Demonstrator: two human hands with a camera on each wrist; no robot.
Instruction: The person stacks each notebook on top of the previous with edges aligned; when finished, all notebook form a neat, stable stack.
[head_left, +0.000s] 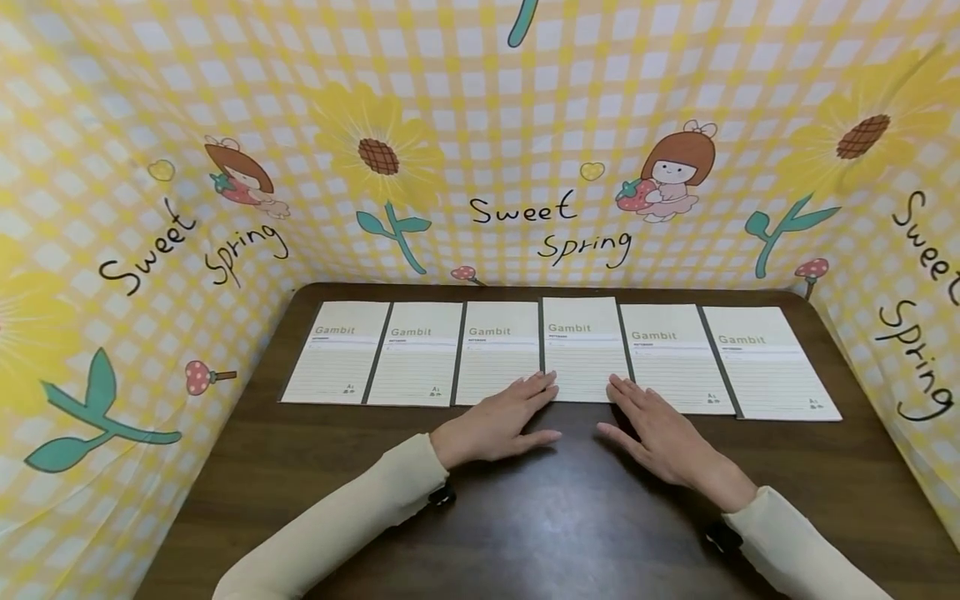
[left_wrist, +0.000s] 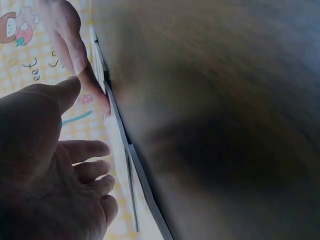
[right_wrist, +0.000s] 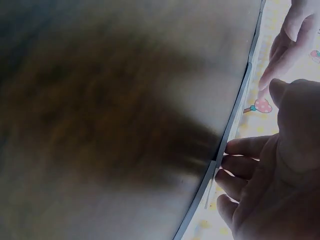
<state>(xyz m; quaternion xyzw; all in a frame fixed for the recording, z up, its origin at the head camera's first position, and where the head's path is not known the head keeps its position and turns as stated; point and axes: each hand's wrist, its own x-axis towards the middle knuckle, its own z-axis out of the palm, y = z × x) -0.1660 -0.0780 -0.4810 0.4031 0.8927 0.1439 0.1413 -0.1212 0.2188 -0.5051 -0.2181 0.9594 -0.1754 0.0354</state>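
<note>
Lying at the far left of the row, the first notebook (head_left: 333, 362) is showing its dark spine, with the second notebook (head_left: 414, 362) and third notebook (head_left: 497, 364) following on the brown table (head_left: 570, 525). The left hand (head_left: 502, 421) is covering the third's near right corner, its fingers extended and gripping nothing. Between both hands the fourth notebook (head_left: 581, 358) is sitting slightly farther back than its neighbours. The right hand (head_left: 663, 435) is lying at the seam with the fifth notebook (head_left: 678, 367), fingers likewise straight and holding nothing; whether either is pressing, I cannot tell. Uneven pushing here could be twisting the fourth crooked, and squeezing inward could be riding one cover over another, since the edges are lying so close. A dragging palm could be pulling the fifth askew, nudging the sixth notebook (head_left: 776, 367) at the far right.
</note>
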